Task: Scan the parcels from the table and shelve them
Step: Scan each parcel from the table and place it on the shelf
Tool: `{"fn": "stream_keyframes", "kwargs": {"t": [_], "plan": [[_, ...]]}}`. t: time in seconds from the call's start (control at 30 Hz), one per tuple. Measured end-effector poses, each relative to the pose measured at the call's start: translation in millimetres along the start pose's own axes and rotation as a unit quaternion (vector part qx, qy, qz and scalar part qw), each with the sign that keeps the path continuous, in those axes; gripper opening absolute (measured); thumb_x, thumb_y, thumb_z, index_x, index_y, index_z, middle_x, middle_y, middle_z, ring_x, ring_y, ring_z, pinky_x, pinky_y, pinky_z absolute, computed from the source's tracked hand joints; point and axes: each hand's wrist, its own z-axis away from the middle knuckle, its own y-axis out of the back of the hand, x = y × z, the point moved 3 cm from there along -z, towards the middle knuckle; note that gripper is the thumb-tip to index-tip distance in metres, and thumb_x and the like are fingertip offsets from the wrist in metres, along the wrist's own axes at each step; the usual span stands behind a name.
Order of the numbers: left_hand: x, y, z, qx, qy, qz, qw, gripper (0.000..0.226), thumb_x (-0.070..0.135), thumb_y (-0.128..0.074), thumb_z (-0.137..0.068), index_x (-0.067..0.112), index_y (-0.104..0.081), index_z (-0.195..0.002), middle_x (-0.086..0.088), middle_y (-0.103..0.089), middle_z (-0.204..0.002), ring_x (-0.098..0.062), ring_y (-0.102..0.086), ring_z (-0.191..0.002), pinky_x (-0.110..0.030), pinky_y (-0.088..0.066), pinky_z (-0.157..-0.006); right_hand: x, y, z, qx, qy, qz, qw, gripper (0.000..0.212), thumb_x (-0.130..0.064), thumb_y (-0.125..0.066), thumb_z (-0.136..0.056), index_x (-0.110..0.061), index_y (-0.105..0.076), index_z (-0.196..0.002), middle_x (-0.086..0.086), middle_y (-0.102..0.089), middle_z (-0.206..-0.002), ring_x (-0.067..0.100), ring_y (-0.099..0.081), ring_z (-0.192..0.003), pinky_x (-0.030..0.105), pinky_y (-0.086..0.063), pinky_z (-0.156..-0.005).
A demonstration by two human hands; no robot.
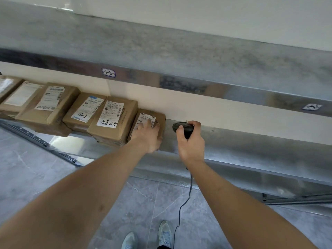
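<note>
Far to the left of the left hand, a row of brown taped parcels lies along the metal shelf (251,141), labels up: a wide one with a printed label (48,105), then the parcel marked 1643 (84,112), then the parcel marked 8825 (112,119), each touching its neighbour. The last in the row, the small parcel (158,121), sits just beside the 8825 one, its long axis running from the shelf's front lip toward the back wall. The left hand (147,135) lies flat on top of it, fingers straight and spread over the white label, pressing rather than gripping; it is the hand that governs this parcel. Just right of it, apart from the box, the right hand (190,141) is curled round the handle of a black barcode scanner (182,127), whose round head points toward the wall; its cable (181,207) hangs to the floor. Right of the right hand the shelf runs bare a long way, below the tag 13 (312,106). The parcel looks seated, so the left hand can likely lift away toward the body; the overhanging upper shelf edge (179,83) limits headroom.
</note>
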Motion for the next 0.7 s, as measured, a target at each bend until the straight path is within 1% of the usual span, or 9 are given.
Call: {"fn": "stream_keyframes", "kwargs": {"t": [0.1, 0.17, 0.27, 0.37, 0.47, 0.53, 0.63, 0.7], "plan": [[5.9, 13.7, 11.8, 0.025, -0.029, -0.017, 0.999, 0.063, 0.047, -0.045, -0.104, 0.02, -0.032, -0.159, -0.015, -0.024, -0.164, -0.044, -0.032, -0.146, -0.053, -0.038, -0.112, -9.2, 10.4, 7.8, 0.01, 0.005, -0.012, 1.0, 0.037, -0.047, -0.055, -0.102, -0.031, -0.044, -0.133, -0.014, -0.063, -0.089, 0.023, -0.067, -0.089, 0.044, -0.058, -0.087], [10.5, 25.3, 20.8, 0.04, -0.046, -0.022, 0.998, 0.057, 0.047, -0.047, -0.103, 0.018, -0.042, -0.152, -0.015, -0.036, -0.155, -0.043, -0.039, -0.14, -0.052, -0.043, -0.106, -16.2, 18.7, 15.6, 0.024, 0.013, -0.016, 1.0, 0.038, -0.047, -0.055, -0.102, -0.03, -0.045, -0.134, -0.009, -0.064, -0.09, 0.025, -0.067, -0.091, 0.044, -0.057, -0.088], [18.2, 41.9, 34.7, 0.059, -0.079, -0.03, 0.995, 0.055, 0.048, -0.049, -0.101, 0.014, -0.049, -0.144, -0.017, -0.045, -0.146, -0.042, -0.044, -0.135, -0.051, -0.044, -0.108, -26.8, 31.3, 29.1, 0.044, 0.023, -0.017, 0.999, 0.036, -0.048, -0.055, -0.102, -0.031, -0.044, -0.132, -0.007, -0.066, -0.092, 0.025, -0.069, -0.089, 0.047, -0.058, -0.087], [24.8, 56.3, 48.4, 0.073, -0.122, -0.029, 0.989, 0.053, 0.051, -0.05, -0.101, 0.013, -0.051, -0.138, -0.015, -0.048, -0.142, -0.04, -0.048, -0.132, -0.052, -0.045, -0.107, -37.8, 44.8, 44.8, 0.077, 0.02, -0.016, 0.997, 0.035, -0.052, -0.053, -0.1, -0.036, -0.042, -0.13, -0.008, -0.067, -0.093, 0.024, -0.07, -0.085, 0.049, -0.06, -0.083], [31.0, 68.2, 64.3, 0.086, -0.167, -0.038, 0.981, 0.054, 0.052, -0.051, -0.102, 0.015, -0.049, -0.141, -0.013, -0.048, -0.14, -0.04, -0.05, -0.129, -0.052, -0.048, -0.103, -48.9, 59.7, 67.3, 0.13, 0.013, -0.019, 0.991, 0.035, -0.051, -0.053, -0.101, -0.035, -0.043, -0.13, -0.004, -0.069, -0.096, 0.024, -0.07, -0.087, 0.047, -0.059, -0.084], [35.5, 73.3, 75.2, 0.099, -0.206, -0.047, 0.972, 0.055, 0.052, -0.052, -0.102, 0.016, -0.049, -0.144, -0.013, -0.048, -0.142, -0.04, -0.05, -0.129, -0.052, -0.048, -0.105, -54.9, 68.3, 87.2, 0.166, 0.006, -0.02, 0.986, 0.035, -0.05, -0.054, -0.101, -0.033, -0.043, -0.13, -0.003, -0.069, -0.097, 0.026, -0.07, -0.09, 0.045, -0.058, -0.085], [42.0, 78.9, 93.6, 0.113, -0.256, -0.061, 0.958, 0.056, 0.055, -0.05, -0.102, 0.017, -0.049, -0.144, -0.013, -0.047, -0.144, -0.041, -0.049, -0.131, -0.051, -0.047, -0.105, -61.9, 77.5, 122.1, 0.213, 0.001, -0.011, 0.977, 0.034, -0.051, -0.053, -0.101, -0.035, -0.042, -0.129, -0.002, -0.069, -0.095, 0.027, -0.069, -0.087, 0.05, -0.059, -0.084], [47.6, 82.9, 109.2, 0.12, -0.287, -0.074, 0.948, 0.058, 0.055, -0.047, -0.103, 0.017, -0.047, -0.147, -0.012, -0.045, -0.148, -0.041, -0.048, -0.132, -0.049, -0.044, -0.104, -66.2, 84.7, 146.6, 0.243, -0.001, -0.006, 0.97, 0.034, -0.052, -0.052, -0.101, -0.035, -0.041, -0.129, -0.005, -0.067, -0.093, 0.027, -0.069, -0.086, 0.052, -0.059, -0.083]]}}
